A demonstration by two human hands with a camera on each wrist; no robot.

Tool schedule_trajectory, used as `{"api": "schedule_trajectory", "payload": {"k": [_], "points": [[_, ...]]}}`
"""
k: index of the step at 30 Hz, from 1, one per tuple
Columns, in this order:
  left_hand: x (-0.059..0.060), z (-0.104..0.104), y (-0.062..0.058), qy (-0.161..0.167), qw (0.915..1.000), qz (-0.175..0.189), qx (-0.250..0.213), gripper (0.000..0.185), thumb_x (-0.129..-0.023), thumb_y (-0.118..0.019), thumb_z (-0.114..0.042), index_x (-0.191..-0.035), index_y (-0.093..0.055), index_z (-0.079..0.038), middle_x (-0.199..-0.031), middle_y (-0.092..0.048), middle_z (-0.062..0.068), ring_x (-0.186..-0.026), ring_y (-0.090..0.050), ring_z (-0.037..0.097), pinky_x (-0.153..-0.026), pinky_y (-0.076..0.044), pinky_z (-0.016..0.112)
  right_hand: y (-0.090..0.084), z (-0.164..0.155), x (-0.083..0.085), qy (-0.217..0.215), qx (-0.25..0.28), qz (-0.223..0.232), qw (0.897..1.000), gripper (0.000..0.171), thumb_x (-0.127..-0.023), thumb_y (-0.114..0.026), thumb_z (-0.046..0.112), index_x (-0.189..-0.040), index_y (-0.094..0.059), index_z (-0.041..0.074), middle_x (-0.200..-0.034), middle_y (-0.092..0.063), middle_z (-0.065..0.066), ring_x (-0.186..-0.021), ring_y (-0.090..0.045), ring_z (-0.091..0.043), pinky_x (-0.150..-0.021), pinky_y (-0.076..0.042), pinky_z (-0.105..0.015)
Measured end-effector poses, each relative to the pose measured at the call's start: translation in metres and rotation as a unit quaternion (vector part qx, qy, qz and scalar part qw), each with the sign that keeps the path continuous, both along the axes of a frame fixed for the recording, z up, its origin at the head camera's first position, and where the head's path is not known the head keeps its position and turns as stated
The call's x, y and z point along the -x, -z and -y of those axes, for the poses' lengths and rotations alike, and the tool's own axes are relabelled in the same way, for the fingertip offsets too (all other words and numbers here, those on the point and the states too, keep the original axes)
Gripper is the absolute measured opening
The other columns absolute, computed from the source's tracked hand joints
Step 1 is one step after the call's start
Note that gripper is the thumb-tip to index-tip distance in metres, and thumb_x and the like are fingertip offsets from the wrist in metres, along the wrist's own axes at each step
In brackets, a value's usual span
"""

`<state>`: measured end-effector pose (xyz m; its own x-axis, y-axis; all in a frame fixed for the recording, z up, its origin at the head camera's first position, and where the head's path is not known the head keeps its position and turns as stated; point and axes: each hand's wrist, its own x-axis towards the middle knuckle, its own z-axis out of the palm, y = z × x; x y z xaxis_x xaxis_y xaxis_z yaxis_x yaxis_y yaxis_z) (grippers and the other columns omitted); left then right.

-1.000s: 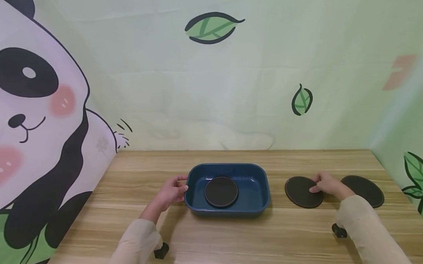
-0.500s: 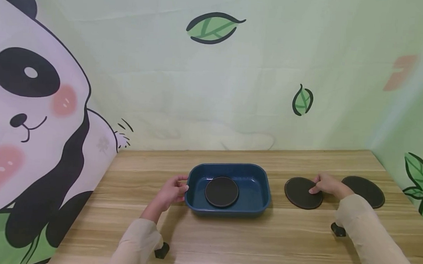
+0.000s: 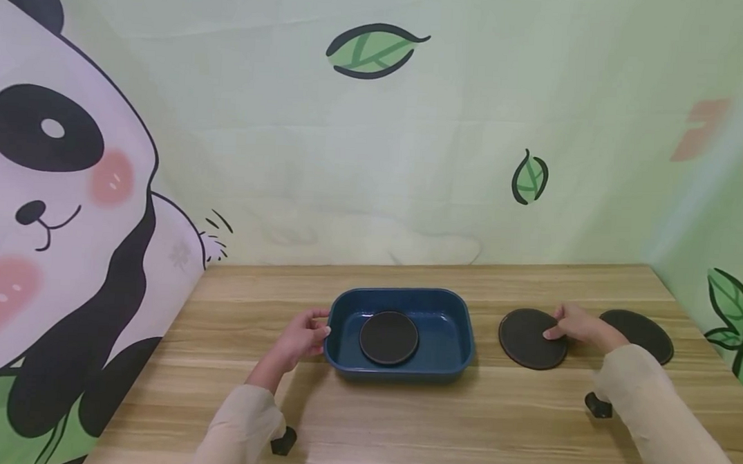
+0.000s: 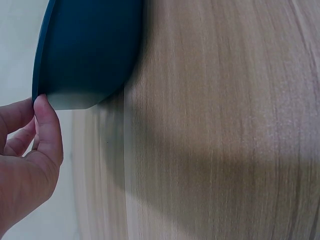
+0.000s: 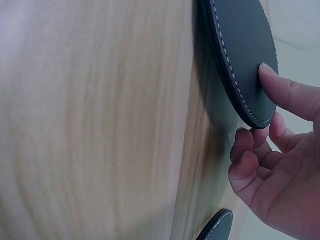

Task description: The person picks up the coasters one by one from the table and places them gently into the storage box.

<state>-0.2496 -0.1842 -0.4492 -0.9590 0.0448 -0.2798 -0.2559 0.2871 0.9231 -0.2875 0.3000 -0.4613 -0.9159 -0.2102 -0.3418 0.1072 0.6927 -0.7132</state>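
Note:
A dark blue rectangular tray (image 3: 406,291) stands mid-table with one round dark coaster (image 3: 388,337) lying flat inside it. My left hand (image 3: 305,334) holds the tray's left rim; in the left wrist view the thumb (image 4: 47,125) presses the rim of the tray (image 4: 85,50) while the other fingers curl behind it. A second dark coaster (image 3: 525,339) lies right of the tray. My right hand (image 3: 575,326) grips its right edge: the index finger (image 5: 285,92) lies on top of the coaster (image 5: 240,55) and the other fingers curl at its edge.
A third dark coaster (image 3: 644,334) lies further right, just behind my right hand, and its edge (image 5: 217,227) shows in the right wrist view. The wooden table (image 3: 437,429) meets a printed backdrop at the back and on both sides.
Almost nothing: both hands stay where they were, and my right forearm has drifted slightly to the right.

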Motion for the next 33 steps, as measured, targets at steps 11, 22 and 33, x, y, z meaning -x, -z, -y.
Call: {"api": "schedule_trajectory", "payload": {"k": [11,22,33], "points": [[-0.001,0.000,-0.001,-0.003,1.0000,0.000,0.000,0.037,-0.088,-0.049,-0.004,-0.124,-0.043,-0.001,-0.088,-0.046,0.007,-0.071,-0.054,0.016,-0.058,-0.047,0.026,0.000,-0.008,-0.003,0.001,0.016,0.018,1.000,0.028,-0.082,-0.054,0.005,-0.097,-0.034,-0.008,-0.076,-0.044,-0.007,-0.054,-0.041,-0.014,-0.051,-0.038,-0.027],[0.000,0.000,0.000,-0.002,1.0000,0.004,-0.003,0.037,-0.088,-0.049,-0.003,-0.124,-0.043,-0.001,-0.087,-0.046,0.006,-0.071,-0.053,0.015,-0.058,-0.047,0.025,-0.015,-0.012,-0.009,0.013,0.095,0.080,0.992,0.030,-0.085,-0.041,-0.002,-0.112,-0.030,-0.008,-0.070,-0.039,-0.001,-0.059,-0.046,-0.011,-0.054,-0.046,-0.024],[0.001,0.001,0.002,-0.002,1.0000,-0.001,-0.003,0.036,-0.087,-0.049,-0.002,-0.122,-0.044,-0.001,-0.086,-0.046,0.005,-0.069,-0.054,0.014,-0.058,-0.047,0.025,-0.029,-0.018,-0.006,-0.007,0.154,0.094,0.984,0.034,-0.087,-0.045,0.004,-0.117,-0.030,-0.004,-0.085,-0.047,-0.004,-0.069,-0.051,-0.013,-0.062,-0.048,-0.028]]}}
